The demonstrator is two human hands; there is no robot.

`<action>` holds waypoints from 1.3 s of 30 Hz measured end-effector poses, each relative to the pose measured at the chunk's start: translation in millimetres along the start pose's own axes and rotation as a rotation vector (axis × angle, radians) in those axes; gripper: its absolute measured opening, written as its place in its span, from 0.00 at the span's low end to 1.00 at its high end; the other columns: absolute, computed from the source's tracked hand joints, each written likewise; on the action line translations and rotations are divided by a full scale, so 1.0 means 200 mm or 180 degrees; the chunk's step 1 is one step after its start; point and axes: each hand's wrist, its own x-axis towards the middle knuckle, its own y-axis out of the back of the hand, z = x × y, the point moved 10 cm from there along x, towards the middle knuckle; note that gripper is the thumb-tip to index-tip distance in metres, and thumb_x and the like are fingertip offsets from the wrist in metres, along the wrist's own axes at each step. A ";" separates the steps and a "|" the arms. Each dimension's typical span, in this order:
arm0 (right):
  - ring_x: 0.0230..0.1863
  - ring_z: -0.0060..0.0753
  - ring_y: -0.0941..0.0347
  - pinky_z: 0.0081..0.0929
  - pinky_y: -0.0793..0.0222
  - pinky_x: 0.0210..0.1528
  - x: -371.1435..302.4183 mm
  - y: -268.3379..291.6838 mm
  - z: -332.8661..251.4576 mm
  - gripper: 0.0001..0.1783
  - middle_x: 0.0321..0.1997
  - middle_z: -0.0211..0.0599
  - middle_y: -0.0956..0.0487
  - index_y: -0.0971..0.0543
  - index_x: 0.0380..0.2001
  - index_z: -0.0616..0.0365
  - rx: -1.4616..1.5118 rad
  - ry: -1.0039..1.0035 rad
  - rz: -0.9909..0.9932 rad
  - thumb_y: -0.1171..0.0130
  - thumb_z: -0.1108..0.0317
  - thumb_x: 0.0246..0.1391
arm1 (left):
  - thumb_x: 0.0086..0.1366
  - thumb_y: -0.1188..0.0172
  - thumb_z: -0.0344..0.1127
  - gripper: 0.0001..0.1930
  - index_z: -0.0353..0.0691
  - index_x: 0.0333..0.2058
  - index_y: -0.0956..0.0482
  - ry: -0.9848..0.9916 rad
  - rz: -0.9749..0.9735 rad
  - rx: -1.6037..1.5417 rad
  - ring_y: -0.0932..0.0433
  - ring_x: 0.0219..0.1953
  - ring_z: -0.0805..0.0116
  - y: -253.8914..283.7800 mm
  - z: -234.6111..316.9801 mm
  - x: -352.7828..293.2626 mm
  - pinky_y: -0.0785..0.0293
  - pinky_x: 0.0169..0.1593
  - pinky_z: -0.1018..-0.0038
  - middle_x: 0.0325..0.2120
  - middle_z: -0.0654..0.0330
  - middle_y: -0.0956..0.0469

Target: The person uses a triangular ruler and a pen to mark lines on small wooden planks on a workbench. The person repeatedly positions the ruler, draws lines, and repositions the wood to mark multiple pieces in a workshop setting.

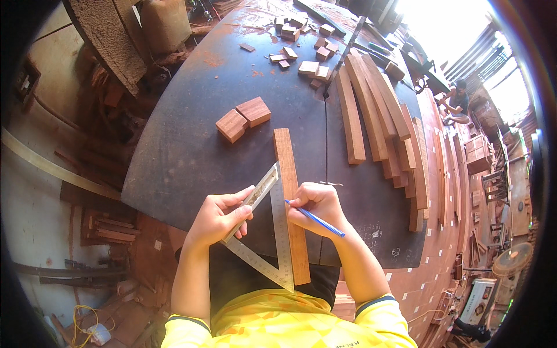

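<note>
My left hand [225,216] grips the thick edge of a triangular metal set square [281,226], fingers wrapped round that bar. One ruled edge of the square lies along a long wooden strip [297,246], which points away from me on the dark table. In my right hand [316,207] is a blue pen [322,222], its tip down at the strip beside the ruled edge. Two short wood blocks [253,111] sit touching each other, just beyond the square. The strip's near end reaches over the table edge toward my lap.
Several long wooden strips [376,116] lie side by side on the right of the table [185,139]. Small offcuts [309,68] are scattered at the far side, near an upright metal blade [343,58]. Another person [457,103] sits far off to the right.
</note>
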 end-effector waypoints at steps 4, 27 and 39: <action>0.24 0.15 0.27 0.21 0.31 0.26 0.00 0.00 -0.01 0.11 0.22 0.33 0.23 0.24 0.22 0.65 -0.0003 0.0095 0.0025 0.28 0.78 0.46 | 0.72 0.36 0.28 0.24 0.33 0.66 0.24 0.0019 0.0001 0.0008 0.18 0.23 0.74 0.00 -0.01 0.00 0.19 0.28 0.77 0.32 0.55 0.15; 0.23 0.21 0.26 0.21 0.31 0.27 0.00 0.01 -0.01 0.09 0.23 0.35 0.21 0.21 0.20 0.64 -0.0145 -0.0003 0.0044 0.29 0.79 0.44 | 0.72 0.36 0.28 0.25 0.34 0.66 0.24 0.0068 0.0001 -0.0007 0.19 0.24 0.76 -0.01 0.01 0.00 0.19 0.30 0.78 0.32 0.57 0.16; 0.23 0.17 0.25 0.19 0.31 0.25 -0.05 0.05 0.13 0.06 0.24 0.30 0.21 0.23 0.33 0.62 0.0595 -0.0791 0.0333 0.34 0.74 0.60 | 0.72 0.37 0.27 0.25 0.33 0.66 0.25 0.0076 0.0093 -0.0039 0.19 0.22 0.75 0.02 0.00 -0.01 0.20 0.27 0.78 0.32 0.56 0.15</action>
